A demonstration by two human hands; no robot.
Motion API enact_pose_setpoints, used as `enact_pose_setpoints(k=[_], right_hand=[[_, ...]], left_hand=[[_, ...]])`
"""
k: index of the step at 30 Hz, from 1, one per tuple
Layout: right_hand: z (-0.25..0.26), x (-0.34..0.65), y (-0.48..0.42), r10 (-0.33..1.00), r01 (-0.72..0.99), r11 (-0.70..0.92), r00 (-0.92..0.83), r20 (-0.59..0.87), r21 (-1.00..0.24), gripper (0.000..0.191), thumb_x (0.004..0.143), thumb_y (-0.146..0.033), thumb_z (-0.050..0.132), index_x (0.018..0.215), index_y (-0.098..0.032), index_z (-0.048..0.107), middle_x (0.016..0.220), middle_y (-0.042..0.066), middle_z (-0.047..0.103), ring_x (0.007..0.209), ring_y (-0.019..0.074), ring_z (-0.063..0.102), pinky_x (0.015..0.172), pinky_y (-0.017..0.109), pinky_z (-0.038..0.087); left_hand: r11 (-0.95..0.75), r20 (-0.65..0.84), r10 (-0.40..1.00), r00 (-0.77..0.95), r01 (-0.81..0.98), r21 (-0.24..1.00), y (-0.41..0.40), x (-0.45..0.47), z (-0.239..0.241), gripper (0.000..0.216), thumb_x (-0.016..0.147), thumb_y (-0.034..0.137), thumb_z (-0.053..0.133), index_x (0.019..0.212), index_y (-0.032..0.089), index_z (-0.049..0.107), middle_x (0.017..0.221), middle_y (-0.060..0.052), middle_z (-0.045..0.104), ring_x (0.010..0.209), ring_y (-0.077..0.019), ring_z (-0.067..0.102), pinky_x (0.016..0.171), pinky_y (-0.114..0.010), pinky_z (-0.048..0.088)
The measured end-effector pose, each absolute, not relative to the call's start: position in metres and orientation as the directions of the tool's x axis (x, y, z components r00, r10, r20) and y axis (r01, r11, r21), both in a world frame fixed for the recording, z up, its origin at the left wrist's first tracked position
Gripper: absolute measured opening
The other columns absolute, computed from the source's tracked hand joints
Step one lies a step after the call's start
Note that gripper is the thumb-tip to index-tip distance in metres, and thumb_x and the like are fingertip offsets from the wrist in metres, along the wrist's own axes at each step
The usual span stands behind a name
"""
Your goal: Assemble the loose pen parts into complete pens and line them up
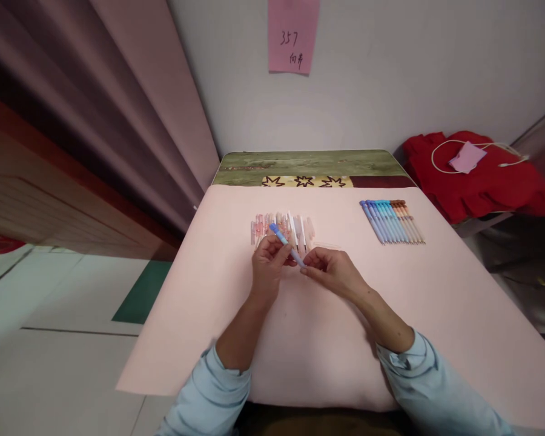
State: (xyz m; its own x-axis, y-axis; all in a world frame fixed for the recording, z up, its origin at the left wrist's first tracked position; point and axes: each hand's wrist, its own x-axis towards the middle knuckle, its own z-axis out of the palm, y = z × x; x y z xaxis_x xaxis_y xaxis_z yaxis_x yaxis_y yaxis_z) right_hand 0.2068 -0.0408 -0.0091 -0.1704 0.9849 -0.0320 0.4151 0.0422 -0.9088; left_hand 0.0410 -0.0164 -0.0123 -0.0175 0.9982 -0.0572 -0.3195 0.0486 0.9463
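Note:
Both my hands meet over the middle of the pink table cover [209, 303]. My left hand [269, 266] is closed round a blue pen [285, 242], whose blue cap end points up and left. My right hand [331, 271] pinches the pen's other end with its fingertips. Just behind my hands lies a row of several pale pen parts or clear sleeves [281, 229], pink and white. To the right, apart from my hands, several finished pens [393, 221] lie side by side, blue ones on the left and brown ones on the right.
A green patterned cloth [306, 165] shows at the table's far edge by the wall. A pink note [293, 36] hangs on the wall. At the right lies red fabric [476, 175] with a white cable and a pink card. Curtains hang at the left.

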Motion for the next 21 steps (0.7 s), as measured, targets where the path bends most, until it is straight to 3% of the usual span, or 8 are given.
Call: enact_pose_setpoints(k=[10, 15, 21], right_hand=[[-0.015, 0.201, -0.041, 0.995, 0.449, 0.069, -0.101, 0.026, -0.891, 0.009, 0.078, -0.031, 0.070, 0.080, -0.023, 0.069, 0.070, -0.002, 0.067, 0.058, 0.0120, 0.056, 0.053, 0.023, 0.040], [-0.015, 0.196, -0.042, 0.993, 0.457, 0.122, -0.051, 0.111, -0.881, 0.008, 0.079, -0.030, 0.068, 0.081, -0.023, 0.068, 0.068, -0.002, 0.067, 0.057, 0.0126, 0.055, 0.054, 0.024, 0.041], [-0.012, 0.222, -0.028, 0.956, 0.480, 0.043, 0.235, 0.175, -0.876, 0.019, 0.078, -0.040, 0.068, 0.081, -0.021, 0.070, 0.068, 0.000, 0.067, 0.061, 0.0152, 0.058, 0.060, 0.026, 0.044]], left_hand=[[-0.010, -0.021, 0.995, -0.095, -0.318, 0.948, -0.016, 0.040, -0.012, 0.030, 0.071, 0.035, 0.079, 0.084, 0.018, 0.059, 0.073, 0.002, 0.062, 0.062, -0.0121, 0.062, 0.058, -0.027, 0.055], [-0.039, 0.009, 0.995, -0.096, -0.314, 0.949, -0.016, 0.041, -0.010, 0.034, 0.071, 0.035, 0.080, 0.093, 0.018, 0.061, 0.077, 0.000, 0.065, 0.064, -0.0124, 0.063, 0.060, -0.028, 0.056], [0.005, -0.032, 0.995, -0.092, -0.280, 0.960, -0.016, 0.040, -0.009, 0.040, 0.071, 0.036, 0.080, 0.102, 0.018, 0.062, 0.078, -0.001, 0.066, 0.064, -0.0126, 0.062, 0.059, -0.028, 0.055]])
